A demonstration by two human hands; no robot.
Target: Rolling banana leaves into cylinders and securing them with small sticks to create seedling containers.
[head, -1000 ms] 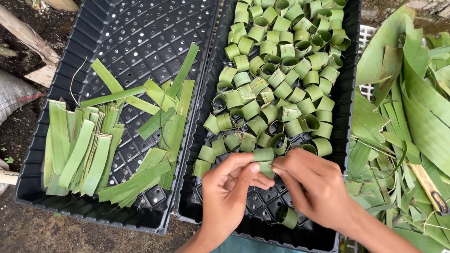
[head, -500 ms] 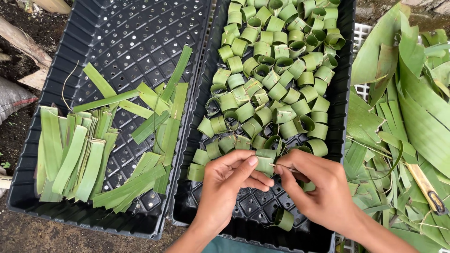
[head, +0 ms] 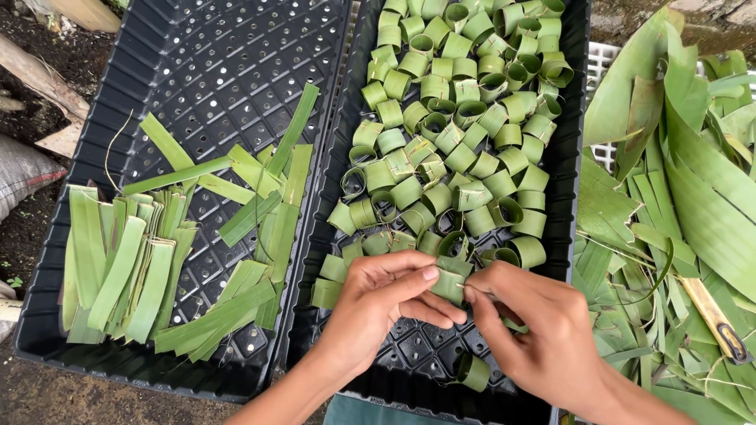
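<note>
Head camera view, looking straight down at two bare hands working over two black perforated plastic trays set side by side on dirt ground. Left hand (head: 378, 295) and right hand (head: 543, 338) meet above the near end of the right tray (head: 571, 169), both pinching one small leaf ring (head: 450, 283), a strip of green leaf curled into a loop. The left grip is closed, thumb and forefinger clamped on the ring's left side; the right grip is also pressed together at the ring's edge, apparently around a thin sliver, though that is too small to be sure. It looks like the ring is being fastened shut; finishing would call for a steady pinch so the curl does not spring open. Beyond the hands, the right tray holds a dense pile of finished rings (head: 461, 118), and one loose ring (head: 472, 371) lies near the right wrist. The left tray (head: 220, 63) holds flat cut leaf strips (head: 130, 267). Long uncut leaves (head: 693, 181) lie heaped at the far right.
</note>
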